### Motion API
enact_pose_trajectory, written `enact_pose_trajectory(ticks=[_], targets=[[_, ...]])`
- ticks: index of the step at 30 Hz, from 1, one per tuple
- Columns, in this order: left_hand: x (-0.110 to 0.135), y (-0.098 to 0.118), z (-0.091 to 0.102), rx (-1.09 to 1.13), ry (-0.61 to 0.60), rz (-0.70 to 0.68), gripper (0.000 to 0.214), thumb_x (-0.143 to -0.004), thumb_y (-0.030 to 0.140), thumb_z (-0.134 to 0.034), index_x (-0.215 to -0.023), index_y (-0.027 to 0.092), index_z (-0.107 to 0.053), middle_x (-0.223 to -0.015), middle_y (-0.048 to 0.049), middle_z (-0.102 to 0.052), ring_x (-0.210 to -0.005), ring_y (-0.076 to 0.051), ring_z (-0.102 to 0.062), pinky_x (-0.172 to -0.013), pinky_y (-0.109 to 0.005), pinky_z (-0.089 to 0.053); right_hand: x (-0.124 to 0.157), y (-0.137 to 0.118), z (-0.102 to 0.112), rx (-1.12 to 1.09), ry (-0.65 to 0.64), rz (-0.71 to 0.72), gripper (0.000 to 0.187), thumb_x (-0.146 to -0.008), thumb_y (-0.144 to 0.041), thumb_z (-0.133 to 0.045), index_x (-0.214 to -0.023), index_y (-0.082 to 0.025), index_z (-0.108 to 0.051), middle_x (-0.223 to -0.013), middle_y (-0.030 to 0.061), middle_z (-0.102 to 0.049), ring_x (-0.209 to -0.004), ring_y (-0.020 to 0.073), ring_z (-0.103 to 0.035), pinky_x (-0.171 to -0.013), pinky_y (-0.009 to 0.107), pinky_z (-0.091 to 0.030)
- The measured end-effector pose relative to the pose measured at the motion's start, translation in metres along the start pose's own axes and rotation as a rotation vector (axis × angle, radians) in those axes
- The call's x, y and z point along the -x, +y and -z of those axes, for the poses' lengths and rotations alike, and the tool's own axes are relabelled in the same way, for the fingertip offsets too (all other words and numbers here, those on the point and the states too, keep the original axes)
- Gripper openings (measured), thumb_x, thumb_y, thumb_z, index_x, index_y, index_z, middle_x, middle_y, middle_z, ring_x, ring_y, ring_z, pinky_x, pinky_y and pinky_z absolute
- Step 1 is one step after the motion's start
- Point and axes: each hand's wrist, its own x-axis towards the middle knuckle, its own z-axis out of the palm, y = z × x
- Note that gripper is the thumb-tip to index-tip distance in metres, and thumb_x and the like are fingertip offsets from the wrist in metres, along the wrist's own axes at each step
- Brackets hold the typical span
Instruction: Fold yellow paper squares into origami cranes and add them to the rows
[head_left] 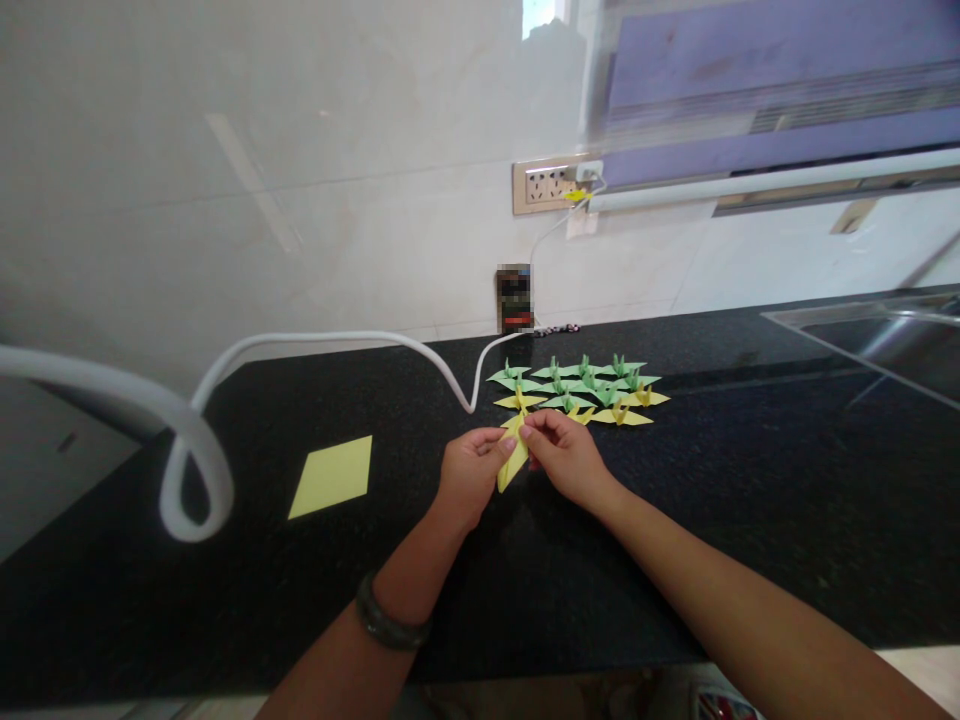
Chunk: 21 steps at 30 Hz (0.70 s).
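A partly folded piece of yellow origami paper (513, 468) is pinched between my two hands above the dark counter. My left hand (469, 472) grips its left side, thumb on top. On the other side, my right hand (568, 455) pinches its upper right edge with thumb and fingers closed. Just beyond my hands sit several folded green paper cranes (589, 380) in rows, with several yellow paper cranes (621, 413) in front of them. My hands partly hide the nearest yellow ones.
Flat yellow paper (334, 478) lies to the left on the black counter (720, 560). A white cable (337, 338) loops in from the left towards a phone-like object (514, 298) against the wall. A socket (546, 186) is above it; a sink (885, 335) lies right.
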Motion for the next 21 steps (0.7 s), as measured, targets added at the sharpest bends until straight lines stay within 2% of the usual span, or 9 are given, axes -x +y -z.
enact_pose_trajectory(ticks=[21], targets=[[0.0014, 0.0007, 0.0004, -0.052, 0.011, -0.014, 0.027, -0.057, 0.033, -0.068, -0.073, 0.012, -0.061, -0.059, -0.0027, -0.063, -0.049, -0.011, -0.055, -0.047, -0.021, -0.041, 0.002, -0.0039, 0.0006, -0.001, -0.051, -0.004, 0.018, -0.074, -0.035, -0.048, -0.072, -0.017, -0.05, -0.052, -0.0045, -0.046, -0.041, 0.0074, -0.044, -0.041, 0.02, -0.039]])
